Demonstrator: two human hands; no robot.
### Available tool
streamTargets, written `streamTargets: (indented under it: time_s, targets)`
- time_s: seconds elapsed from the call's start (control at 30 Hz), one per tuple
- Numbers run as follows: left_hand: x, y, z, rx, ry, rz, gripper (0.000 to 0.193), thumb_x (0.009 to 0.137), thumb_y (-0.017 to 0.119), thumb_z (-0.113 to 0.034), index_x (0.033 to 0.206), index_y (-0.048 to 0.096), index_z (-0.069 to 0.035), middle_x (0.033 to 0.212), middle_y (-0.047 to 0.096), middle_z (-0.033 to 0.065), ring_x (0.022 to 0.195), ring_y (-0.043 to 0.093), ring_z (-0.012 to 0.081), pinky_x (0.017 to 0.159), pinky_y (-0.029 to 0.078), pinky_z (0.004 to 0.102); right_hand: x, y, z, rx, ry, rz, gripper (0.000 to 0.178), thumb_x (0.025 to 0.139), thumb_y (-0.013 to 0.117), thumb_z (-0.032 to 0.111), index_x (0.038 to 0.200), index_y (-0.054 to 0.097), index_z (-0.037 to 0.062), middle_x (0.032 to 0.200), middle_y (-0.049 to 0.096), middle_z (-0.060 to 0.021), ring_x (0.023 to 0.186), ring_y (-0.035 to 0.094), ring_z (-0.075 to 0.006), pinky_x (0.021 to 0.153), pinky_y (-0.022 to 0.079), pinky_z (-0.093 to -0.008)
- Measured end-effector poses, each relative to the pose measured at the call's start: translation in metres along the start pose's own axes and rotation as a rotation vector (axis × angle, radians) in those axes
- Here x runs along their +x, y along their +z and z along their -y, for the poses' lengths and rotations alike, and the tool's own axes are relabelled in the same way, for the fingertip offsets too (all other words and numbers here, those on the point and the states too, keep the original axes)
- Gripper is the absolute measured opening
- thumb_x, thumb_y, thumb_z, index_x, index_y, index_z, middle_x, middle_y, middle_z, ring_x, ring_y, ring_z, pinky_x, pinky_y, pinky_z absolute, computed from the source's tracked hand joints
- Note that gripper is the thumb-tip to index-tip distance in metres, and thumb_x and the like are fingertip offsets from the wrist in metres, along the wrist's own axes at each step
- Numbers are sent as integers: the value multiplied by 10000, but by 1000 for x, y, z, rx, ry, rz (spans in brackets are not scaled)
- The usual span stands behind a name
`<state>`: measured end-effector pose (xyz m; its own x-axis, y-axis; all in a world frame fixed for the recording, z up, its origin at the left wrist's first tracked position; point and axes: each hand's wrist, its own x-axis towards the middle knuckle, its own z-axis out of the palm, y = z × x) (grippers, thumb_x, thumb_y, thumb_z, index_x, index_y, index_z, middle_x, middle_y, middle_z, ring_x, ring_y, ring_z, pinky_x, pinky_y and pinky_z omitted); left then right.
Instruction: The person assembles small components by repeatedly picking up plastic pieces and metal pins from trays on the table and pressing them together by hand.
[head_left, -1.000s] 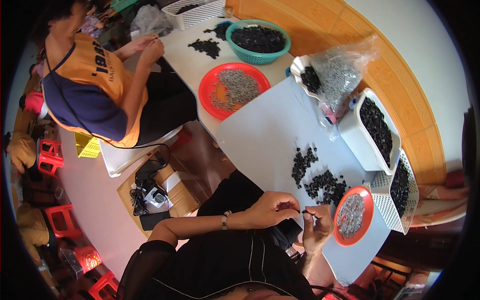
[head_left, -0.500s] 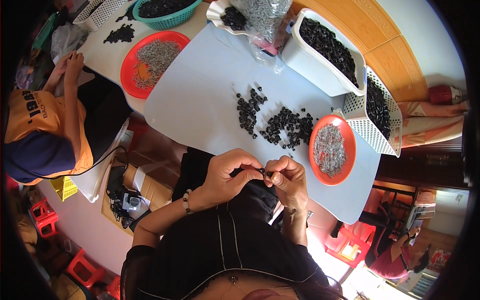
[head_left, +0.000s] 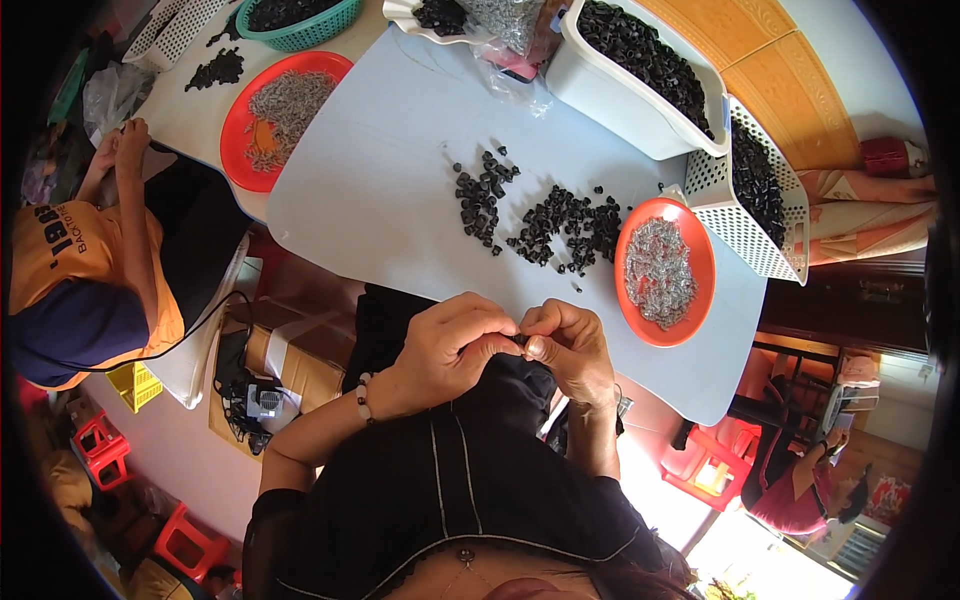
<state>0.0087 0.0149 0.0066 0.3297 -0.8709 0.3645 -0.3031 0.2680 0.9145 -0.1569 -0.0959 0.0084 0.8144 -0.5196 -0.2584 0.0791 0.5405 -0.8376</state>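
**Both hands pinched together over the table edge**

So the left hand [head_left: 447,345] and right hand [head_left: 568,345] meet fingertip to fingertip just off the near edge of the white table [head_left: 380,190]; both are curled tight and clamped on one tiny dark piece [head_left: 521,341] between them, mostly hidden by the fingers, can't really tell its shape; the loose black pieces [head_left: 545,220] lie scattered mid-table, well clear of the hands; just right of that pile sits an orange plate [head_left: 697,300] of small silvery bits; white bins [head_left: 600,90] of more black pieces at the far side; another person [head_left: 90,280] in orange sits off to the left.
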Motion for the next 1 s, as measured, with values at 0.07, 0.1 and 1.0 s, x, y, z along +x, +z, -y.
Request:
streamTargets:
  time_s: [0.07,0.1,1.0]
  targets:
    - [-1,0,-3,30,33,13,194,781,746,63,939,667,-16,891,662,94,713,658,212,610,526,296,-2,1,0,17,13,19,120,854,754,20,877,643,-18,875,658,-64,799,592,-110,743,487,-244]
    - [-2,-1,-3,62,70,22,217,771,739,83,948,661,-15,902,654,92,717,650,219,606,524,302,-3,2,1,19,14,17,120,854,754,20,877,643,-18,875,658,-64,799,592,-110,743,487,-244]
    - [7,3,-8,159,84,84,268,759,794,-31,964,625,-72,1058,538,76,696,561,190,623,492,305,-7,-6,-13,206,120,135,627,849,776,404,1219,602,-73,1083,655,-108,933,608,-163,862,487,-310]
